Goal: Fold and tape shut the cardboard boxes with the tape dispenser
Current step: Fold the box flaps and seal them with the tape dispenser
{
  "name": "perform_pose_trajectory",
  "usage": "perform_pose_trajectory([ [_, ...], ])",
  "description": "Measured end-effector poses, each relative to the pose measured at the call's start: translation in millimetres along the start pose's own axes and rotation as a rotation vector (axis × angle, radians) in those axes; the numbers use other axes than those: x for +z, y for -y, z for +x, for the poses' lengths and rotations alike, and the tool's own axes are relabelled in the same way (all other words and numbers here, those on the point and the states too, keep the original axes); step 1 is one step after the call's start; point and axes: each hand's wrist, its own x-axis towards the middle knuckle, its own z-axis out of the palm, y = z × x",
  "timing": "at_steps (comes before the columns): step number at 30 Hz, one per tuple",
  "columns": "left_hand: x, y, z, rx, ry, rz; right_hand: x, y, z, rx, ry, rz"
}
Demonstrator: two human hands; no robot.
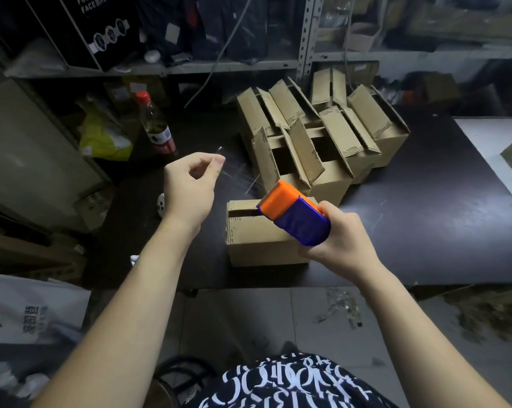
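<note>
Right hand [337,237] gripped the orange-and-blue dispenser [293,213], tilted above the box [257,240]. Left hand [190,187], up and to its left, pinched the end of clear tape [240,175] stretched from it. Box sat on the tabletop [425,231] near its front edge, flaps folded with a gap, open boxes [322,136] behind.

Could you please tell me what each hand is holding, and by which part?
The right hand grips the tape dispenser by its blue body; the left hand pinches the free end of the clear tape.
</note>
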Motion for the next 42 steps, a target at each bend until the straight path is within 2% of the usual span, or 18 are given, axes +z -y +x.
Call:
perform_pose_trajectory([
  [5, 0, 8, 1, -0.044, -0.026, -0.04, -1, -2, 1, -0.056, -0.103, -0.053],
  [12, 5, 34, -17, -0.274, -0.063, -0.106, -6, -7, 1, -0.04, -0.144, -0.239],
  [14, 4, 46, -21, -0.294, -0.049, -0.141, -10, -9, 7, -0.022, -0.116, -0.221],
  [16, 4, 60, -25, -0.284, 0.016, -0.161, -12, -12, 14, 0.012, -0.064, -0.139],
  [19, 7, 76, -33, -0.241, 0.208, -0.187, -13, -9, 23, 0.014, -0.01, -0.09],
  [21, 8, 86, -39, -0.207, 0.332, -0.131, -14, -7, 27, 0.005, -0.009, -0.079],
  [23, 9, 91, -43, -0.179, 0.385, -0.038, -16, -8, 32, -0.001, 0.017, -0.063],
  [26, 11, 97, -43, -0.179, 0.366, 0.002, -15, -11, 39, 0.012, 0.051, -0.064],
  [32, 15, 102, -50, -0.206, 0.288, -0.024, -8, -15, 54, 0.04, -0.006, -0.026],
  [38, 18, 106, -58, -0.27, 0.224, -0.154, 6, -23, 68, 0.047, 0.101, -0.034],
  [40, 16, 105, -60, -0.337, 0.211, -0.275, 7, -26, 70, 0.04, 0.114, -0.037],
  [42, 14, 96, -60, -0.455, 0.18, -0.503, 6, -28, 71, 0.035, 0.112, -0.031],
])
